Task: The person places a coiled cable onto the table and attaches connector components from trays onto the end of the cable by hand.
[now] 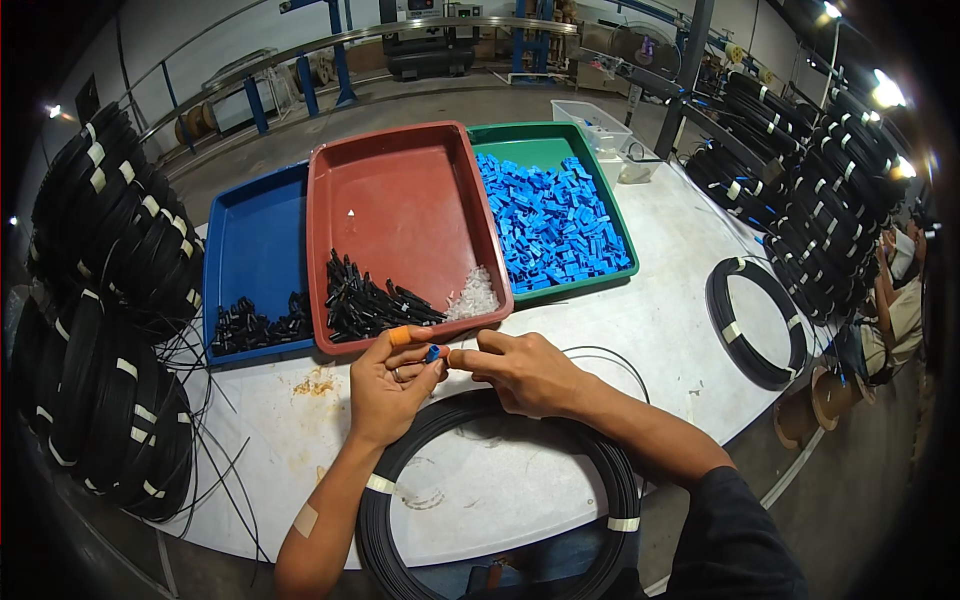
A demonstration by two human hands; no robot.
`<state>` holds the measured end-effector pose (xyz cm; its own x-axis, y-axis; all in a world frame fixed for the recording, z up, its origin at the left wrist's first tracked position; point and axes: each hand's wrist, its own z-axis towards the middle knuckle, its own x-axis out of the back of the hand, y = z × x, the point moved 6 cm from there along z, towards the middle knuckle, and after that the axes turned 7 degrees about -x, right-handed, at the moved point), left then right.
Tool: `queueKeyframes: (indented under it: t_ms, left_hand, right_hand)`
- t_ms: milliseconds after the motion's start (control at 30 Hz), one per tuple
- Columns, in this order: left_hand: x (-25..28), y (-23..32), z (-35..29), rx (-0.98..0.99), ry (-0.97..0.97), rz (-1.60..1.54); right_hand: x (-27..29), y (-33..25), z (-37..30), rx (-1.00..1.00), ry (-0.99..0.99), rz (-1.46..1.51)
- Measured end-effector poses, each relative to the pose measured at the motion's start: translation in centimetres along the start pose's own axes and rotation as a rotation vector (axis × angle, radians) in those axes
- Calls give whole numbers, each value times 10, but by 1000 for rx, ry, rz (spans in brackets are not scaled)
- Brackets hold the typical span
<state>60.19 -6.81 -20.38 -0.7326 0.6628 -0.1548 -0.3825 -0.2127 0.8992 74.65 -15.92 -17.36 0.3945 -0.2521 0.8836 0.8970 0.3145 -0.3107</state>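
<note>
My left hand (392, 388) is closed on a small blue connector (433, 354), pinched at the fingertips just in front of the red tray (400, 200). My right hand (527, 372) meets it from the right, thumb and fingers drawn together beside the connector. What the right fingertips hold, if anything, is hidden. Orange covers sit on a finger of each hand. Below both hands lies a coil of black cable (607, 470), bound with white tape. A thin black strand (625, 362) curves out behind my right forearm.
The red tray holds black connector parts (375, 302) and small clear pieces (475, 297). A blue tray (255, 235) with black parts stands left; a green tray (530, 140) of blue connectors (550, 220) stands right. Cable coils are stacked at both sides; another coil (722, 310) lies at right.
</note>
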Motion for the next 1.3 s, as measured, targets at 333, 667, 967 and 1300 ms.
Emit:
queueKeyframes:
  t_ms: [333, 667, 967, 1300]
  left_hand:
    - [3, 1, -1, 36, 1, 12]
    - [10, 17, -4, -163, 67, 223]
    - [7, 37, -3, -268, -13, 701]
    - [2, 29, -2, -293, -151, 669]
  right_hand:
    - [2, -2, 3, 0, -30, 105]
    - [9, 13, -5, -110, 347, 303]
    - [19, 15, -10, -58, 471, 159]
    - [18, 16, -8, -26, 439, 194]
